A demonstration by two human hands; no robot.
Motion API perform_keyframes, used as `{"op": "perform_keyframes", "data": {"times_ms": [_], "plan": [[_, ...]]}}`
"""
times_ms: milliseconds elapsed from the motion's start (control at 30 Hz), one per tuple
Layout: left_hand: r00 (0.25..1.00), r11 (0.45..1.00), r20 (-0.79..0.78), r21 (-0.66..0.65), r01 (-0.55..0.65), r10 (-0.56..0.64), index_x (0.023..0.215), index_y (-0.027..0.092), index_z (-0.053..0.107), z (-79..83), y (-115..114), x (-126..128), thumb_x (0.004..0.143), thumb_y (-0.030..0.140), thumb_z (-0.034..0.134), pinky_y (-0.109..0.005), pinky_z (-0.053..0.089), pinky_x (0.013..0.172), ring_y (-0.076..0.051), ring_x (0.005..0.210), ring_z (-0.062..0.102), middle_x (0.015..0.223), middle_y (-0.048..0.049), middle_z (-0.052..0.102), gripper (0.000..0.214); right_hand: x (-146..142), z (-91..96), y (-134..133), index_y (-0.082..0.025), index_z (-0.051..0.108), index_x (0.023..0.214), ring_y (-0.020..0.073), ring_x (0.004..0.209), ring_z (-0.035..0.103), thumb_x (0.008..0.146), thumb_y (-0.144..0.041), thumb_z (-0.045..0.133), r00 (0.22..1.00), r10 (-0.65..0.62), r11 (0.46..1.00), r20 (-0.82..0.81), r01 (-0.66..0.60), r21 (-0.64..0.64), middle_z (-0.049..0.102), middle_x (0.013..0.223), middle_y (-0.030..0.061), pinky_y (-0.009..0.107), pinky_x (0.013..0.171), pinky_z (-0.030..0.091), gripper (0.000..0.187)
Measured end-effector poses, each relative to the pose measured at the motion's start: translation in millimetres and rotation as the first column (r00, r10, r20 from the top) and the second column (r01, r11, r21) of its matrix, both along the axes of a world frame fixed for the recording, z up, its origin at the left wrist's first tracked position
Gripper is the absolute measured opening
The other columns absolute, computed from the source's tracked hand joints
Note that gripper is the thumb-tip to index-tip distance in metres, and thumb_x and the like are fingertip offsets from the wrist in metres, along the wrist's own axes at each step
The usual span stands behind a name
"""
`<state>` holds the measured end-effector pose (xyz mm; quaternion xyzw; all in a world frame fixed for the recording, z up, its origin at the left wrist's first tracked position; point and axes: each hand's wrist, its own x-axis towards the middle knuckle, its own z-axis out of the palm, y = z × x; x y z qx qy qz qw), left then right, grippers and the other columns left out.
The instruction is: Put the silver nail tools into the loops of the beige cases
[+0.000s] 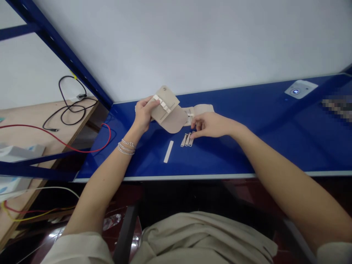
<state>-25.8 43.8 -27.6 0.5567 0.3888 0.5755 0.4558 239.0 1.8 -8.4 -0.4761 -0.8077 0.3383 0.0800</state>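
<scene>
"Where does the camera sit?"
"On the person's head: 1 view, facing forward and down."
"How near?"
"Close: just above the left hand (pixel 143 114), right hand (pixel 210 124) and glossy blue rectangular tabletop (pixel 236 156), seen from overhead."

No words, numbers or brands can be read; a pixelated patch (pixel 337 108) on the glossy blue surface (pixel 264 117) is blurred, and the white plate with a glowing blue ring (pixel 300 89) shows no legible marking.

A glossy blue tabletop (pixel 247 154) held three narrow beige tabs (pixel 187 139) side by side — a white strip (pixel 168 151) lay just left of them, a beige fabric strap (pixel 202 109) behind. Far right sat a white plate with a lit blue button (pixel 296 91).
</scene>
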Motion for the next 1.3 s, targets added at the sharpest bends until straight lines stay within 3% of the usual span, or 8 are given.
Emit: {"op": "perform_keyframes", "data": {"times_ms": [100, 200, 333, 500, 800, 933, 1067, 1300], "plan": [[1.000, 1.000, 0.003, -0.007, 0.010, -0.010, 0.072, 0.016, 0.066, 0.6, -1, 0, 0.072, 0.038, 0.075, -0.020, 0.034, 0.043, -0.010, 0.048, 0.049, 0.060, -0.0005, 0.055, 0.024, 4, -2.1, 2, -0.021, 0.071, 0.112, 0.0182, 0.081, 0.061, 0.064, -0.045, 0.082, 0.992, 0.123, 0.983, -0.020, -0.119, 0.140, 0.069, 0.103, 0.0072, 0.029, 0.068, 0.048, 0.055], [1.000, 1.000, 0.013, 0.001, 0.013, -0.013, 0.073, 0.015, 0.067, 1.0, -1, 1, 0.073, 0.036, 0.075, -0.020, 0.034, 0.044, -0.010, 0.049, 0.049, 0.061, -0.0009, 0.056, 0.022, 0, -4.6, -1, -0.023, 0.072, 0.117, 0.0185, 0.087, 0.059, 0.073, -0.039, 0.076, 0.970, 0.235, 0.964, -0.067, -0.224, 0.142, 0.065, 0.117, 0.0085, 0.030, 0.073, 0.048, 0.046], [1.000, 1.000, 0.021, 0.012, 0.001, -0.001, 0.070, 0.015, 0.065, 0.9, -1, 1, 0.073, 0.036, 0.075, -0.021, 0.033, 0.044, -0.009, 0.049, 0.047, 0.059, -0.0002, 0.054, 0.023, -10, -8.6, -6, -0.021, 0.073, 0.118, 0.0181, 0.084, 0.058, 0.078, -0.038, 0.073, 0.957, 0.285, 0.950, -0.056, -0.274, 0.152, 0.066, 0.110, 0.0097, 0.030, 0.074, 0.047, 0.043], [0.999, 0.998, 0.028, 0.057, -0.038, 0.036, 0.071, 0.015, 0.064, 0.1, 1, 0, 0.074, 0.037, 0.075, -0.021, 0.036, 0.047, -0.009, 0.051, 0.048, 0.061, 0.0006, 0.054, 0.025, -15, -14.9, -5, -0.018, 0.074, 0.113, 0.0171, 0.076, 0.058, 0.079, -0.042, 0.072, 0.972, 0.229, 0.949, -0.048, -0.213, 0.231, 0.069, 0.094, 0.0081, 0.029, 0.069, 0.044, 0.042], [0.986, 0.982, 0.127, 0.139, -0.128, 0.110, 0.078, 0.016, 0.066, -1.3, 7, 0, 0.074, 0.043, 0.078, -0.021, 0.046, 0.054, -0.012, 0.062, 0.059, 0.070, -0.0012, 0.058, 0.030, -29, -29.8, -3, -0.014, 0.075, 0.111, 0.0163, 0.066, 0.058, 0.077, -0.038, 0.076, 0.988, -0.053, 0.940, -0.147, 0.099, 0.325, 0.068, 0.085, 0.0075, 0.032, 0.069, 0.047, 0.041], [0.987, 0.978, 0.138, 0.176, -0.109, 0.085, 0.082, 0.017, 0.066, -1.0, 6, 1, 0.075, 0.047, 0.077, -0.022, 0.050, 0.060, -0.014, 0.068, 0.063, 0.074, -0.0017, 0.059, 0.033, -36, -34.3, -5, -0.013, 0.075, 0.106, 0.0172, 0.068, 0.060, 0.076, -0.035, 0.078, 0.976, -0.017, 0.932, -0.219, 0.094, 0.349, 0.069, 0.085, 0.0080, 0.036, 0.073, 0.050, 0.038], [0.985, 0.974, 0.144, 0.190, -0.123, 0.097, 0.088, 0.016, 0.067, 0.2, 5, 3, 0.076, 0.049, 0.075, -0.026, 0.053, 0.069, -0.018, 0.080, 0.066, 0.082, -0.0038, 0.062, 0.035, -37, -32.3, -8, -0.012, 0.072, 0.112, 0.0169, 0.068, 0.062, 0.072, -0.032, 0.081, 0.958, -0.045, 0.955, -0.282, 0.124, 0.269, 0.069, 0.091, 0.0094, 0.038, 0.074, 0.054, 0.046], [0.979, 0.970, 0.136, 0.169, -0.175, 0.153, 0.090, 0.017, 0.067, 2.9, 2, 5, 0.076, 0.050, 0.073, -0.026, 0.051, 0.070, -0.018, 0.083, 0.065, 0.086, -0.0045, 0.061, 0.037, -37, -28.2, -10, -0.010, 0.073, 0.112, 0.0197, 0.072, 0.062, 0.077, -0.030, 0.076, 0.980, -0.040, 0.950, -0.197, 0.098, 0.296, 0.068, 0.094, 0.0130, 0.044, 0.079, 0.054, 0.041]]}}
